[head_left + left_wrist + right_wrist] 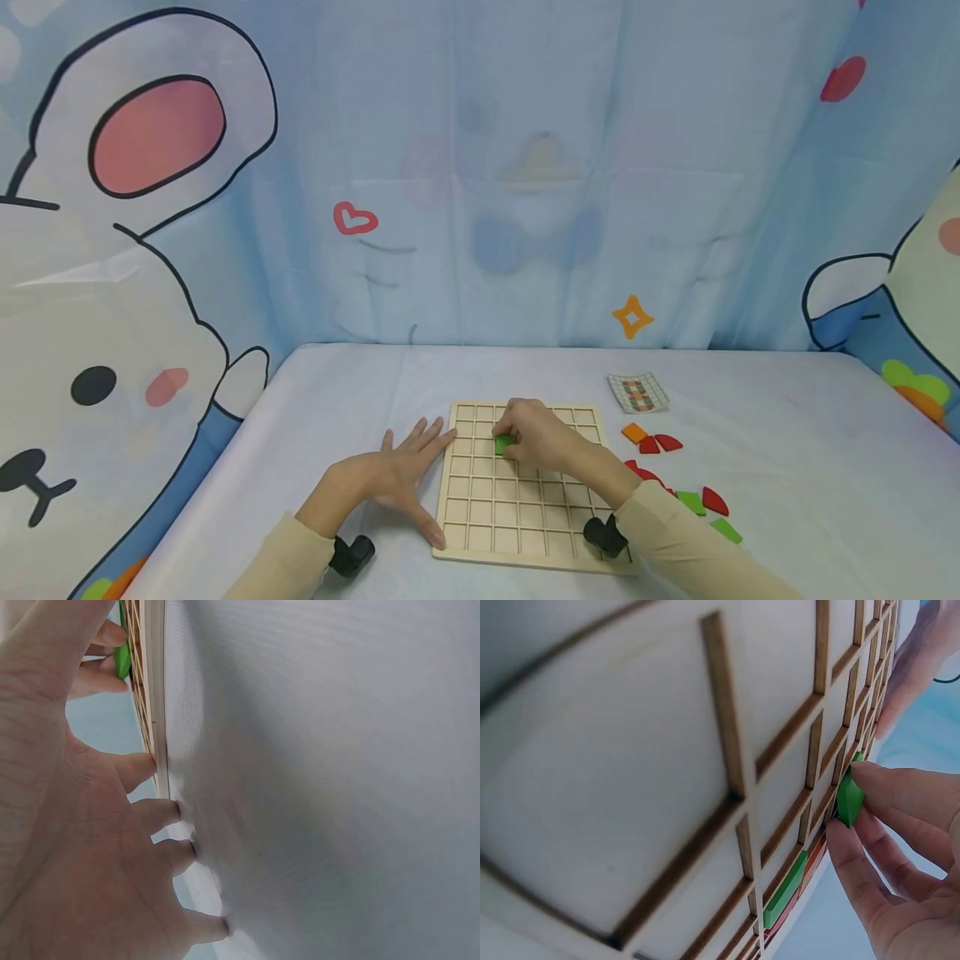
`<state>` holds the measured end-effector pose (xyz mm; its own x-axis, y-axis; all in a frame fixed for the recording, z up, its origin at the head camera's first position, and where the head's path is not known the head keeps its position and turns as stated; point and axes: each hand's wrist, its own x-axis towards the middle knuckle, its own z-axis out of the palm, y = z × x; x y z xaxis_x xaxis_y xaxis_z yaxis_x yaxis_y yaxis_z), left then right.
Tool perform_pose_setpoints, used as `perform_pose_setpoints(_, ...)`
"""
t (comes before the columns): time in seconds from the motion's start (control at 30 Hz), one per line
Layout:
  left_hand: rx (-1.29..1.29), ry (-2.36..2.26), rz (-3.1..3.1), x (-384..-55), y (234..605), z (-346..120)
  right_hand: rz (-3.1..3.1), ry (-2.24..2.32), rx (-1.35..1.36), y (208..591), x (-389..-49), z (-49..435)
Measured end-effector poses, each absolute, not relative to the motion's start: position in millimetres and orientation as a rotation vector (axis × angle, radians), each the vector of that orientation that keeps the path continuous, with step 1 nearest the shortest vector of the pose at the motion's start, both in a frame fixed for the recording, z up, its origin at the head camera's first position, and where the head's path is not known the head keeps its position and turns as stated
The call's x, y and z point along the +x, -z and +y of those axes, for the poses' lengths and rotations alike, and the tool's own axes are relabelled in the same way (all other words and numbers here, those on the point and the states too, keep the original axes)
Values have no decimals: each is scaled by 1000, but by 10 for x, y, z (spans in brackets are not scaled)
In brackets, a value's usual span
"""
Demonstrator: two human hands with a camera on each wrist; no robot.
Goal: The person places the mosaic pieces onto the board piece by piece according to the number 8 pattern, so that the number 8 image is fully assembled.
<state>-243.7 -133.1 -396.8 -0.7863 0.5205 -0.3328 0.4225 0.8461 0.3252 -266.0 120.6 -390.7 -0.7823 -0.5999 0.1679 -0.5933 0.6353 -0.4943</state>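
Observation:
My right hand (536,435) pinches a green tile (503,444) between thumb and fingers over the upper left part of the wooden grid board (491,512). In the right wrist view the pinched green tile (850,796) is tilted against the grid. Another green tile (785,891) lies in a cell there, with red pieces (814,862) beside it. My left hand (401,475) is spread on the board's left side, its thumb and a fingertip touching the edge. The left wrist view shows the other fingers of this hand (112,847) reaching down to the white cloth.
Right of the board lie an orange tile (634,432), several red quarter-round pieces (668,442) and green tiles (726,530). A small printed pattern card (637,392) is behind them on the white tablecloth (787,433). A blue printed curtain (525,292) hangs at the back.

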Motion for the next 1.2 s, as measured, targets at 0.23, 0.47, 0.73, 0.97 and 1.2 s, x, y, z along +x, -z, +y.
perform_pose_setpoints(0.23,699,-332,2613,-2445,3951,-1309,2818,851,-1033,3883,-2654,1221)
perform_pose_setpoints(0.47,698,-349,2613,-2448,3958,-1300,2819,830,-1033,3865,-2618,1228)
perform_pose_setpoints(0.73,703,-331,2609,-2421,3960,-1279,2803,901,-1003,3861,-2519,1327)
perform_pose_setpoints(0.97,706,-342,2611,-2396,3968,-1276,2807,877,-1081,3785,-2366,1602)
perform_pose_setpoints(1.2,699,-330,2617,-2395,3949,-1314,2814,885,-968,3742,-2115,2156)
